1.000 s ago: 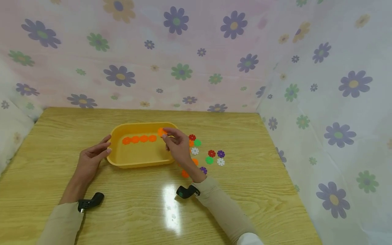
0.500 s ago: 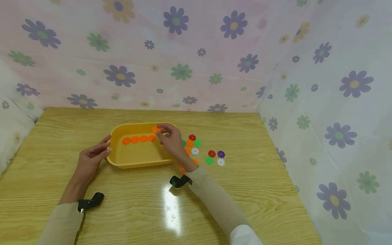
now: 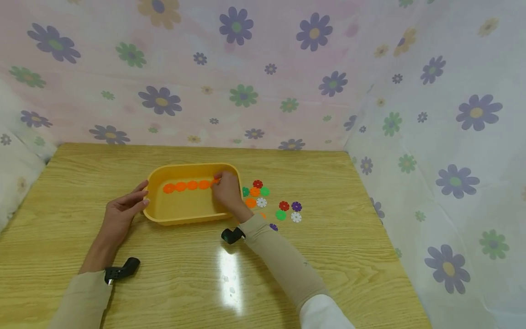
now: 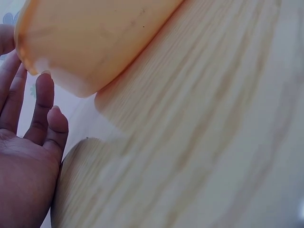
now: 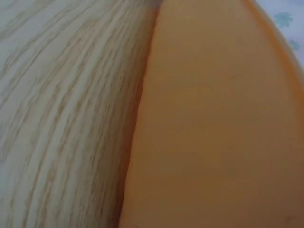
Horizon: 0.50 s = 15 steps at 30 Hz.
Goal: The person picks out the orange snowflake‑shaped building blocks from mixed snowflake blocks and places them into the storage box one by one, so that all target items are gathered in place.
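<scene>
A yellow plastic tray (image 3: 186,208) sits on the wooden table, with a row of orange snowflake discs (image 3: 192,185) lying along its floor. My right hand (image 3: 228,189) reaches down inside the tray's right part and pinches another orange disc (image 3: 215,182), which is mostly covered by the fingers. That disc lines up at the right end of the row. At the tray's left end, my left hand (image 3: 123,210) touches the rim with relaxed fingertips. The left wrist view shows those fingers (image 4: 45,95) beside the tray's outer wall (image 4: 95,42). The right wrist view shows only tray wall (image 5: 213,118) and table.
Right of the tray lie several loose snowflake discs: red (image 3: 257,184), green (image 3: 281,215), white (image 3: 296,217), purple (image 3: 297,206) and orange (image 3: 255,192). Some are partly hidden by my right forearm. A flowered cloth (image 3: 263,68) stands behind the table and along its sides.
My right hand has moved left and down into the tray, bringing the orange disc from above the rim to the row's right end. The left hand has stayed at the rim.
</scene>
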Available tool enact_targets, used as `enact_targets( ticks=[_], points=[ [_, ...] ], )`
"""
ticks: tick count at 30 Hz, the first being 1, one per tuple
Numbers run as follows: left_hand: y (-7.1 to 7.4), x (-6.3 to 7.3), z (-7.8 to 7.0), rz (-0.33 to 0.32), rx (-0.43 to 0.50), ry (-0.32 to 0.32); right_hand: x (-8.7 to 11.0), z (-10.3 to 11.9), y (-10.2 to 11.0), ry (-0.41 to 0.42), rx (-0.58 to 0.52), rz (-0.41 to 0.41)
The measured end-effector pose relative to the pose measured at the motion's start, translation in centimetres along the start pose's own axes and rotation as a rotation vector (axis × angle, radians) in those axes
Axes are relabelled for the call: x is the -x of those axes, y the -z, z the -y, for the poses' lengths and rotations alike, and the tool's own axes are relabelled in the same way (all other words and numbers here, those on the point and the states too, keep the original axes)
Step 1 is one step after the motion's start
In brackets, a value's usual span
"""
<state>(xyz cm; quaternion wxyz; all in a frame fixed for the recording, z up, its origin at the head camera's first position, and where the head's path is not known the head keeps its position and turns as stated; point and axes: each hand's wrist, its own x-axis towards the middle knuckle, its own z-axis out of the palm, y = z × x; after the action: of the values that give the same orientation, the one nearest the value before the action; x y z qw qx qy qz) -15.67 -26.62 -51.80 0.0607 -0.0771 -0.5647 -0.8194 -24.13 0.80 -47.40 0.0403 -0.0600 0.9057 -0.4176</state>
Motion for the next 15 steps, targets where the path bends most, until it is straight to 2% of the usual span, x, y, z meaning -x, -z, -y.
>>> enact_targets(
  ticks=[3,5,10,15],
  points=[
    [-0.03,0.05,0.05,-0.013,-0.03,0.007,0.05,0.04,-0.24,-0.008,0.094,-0.001],
    [-0.08,0.08,0.07,-0.023,-0.049,0.011,0.03,0.03,-0.3,-0.014,0.108,0.006],
    [-0.19,0.05,-0.02,-0.034,-0.059,0.014,-0.24,-0.11,-0.4,-0.016,0.116,0.02],
    [-0.18,0.05,-0.16,-0.015,-0.035,0.003,-0.39,-0.04,-0.32,-0.013,0.095,0.031]
  ],
)
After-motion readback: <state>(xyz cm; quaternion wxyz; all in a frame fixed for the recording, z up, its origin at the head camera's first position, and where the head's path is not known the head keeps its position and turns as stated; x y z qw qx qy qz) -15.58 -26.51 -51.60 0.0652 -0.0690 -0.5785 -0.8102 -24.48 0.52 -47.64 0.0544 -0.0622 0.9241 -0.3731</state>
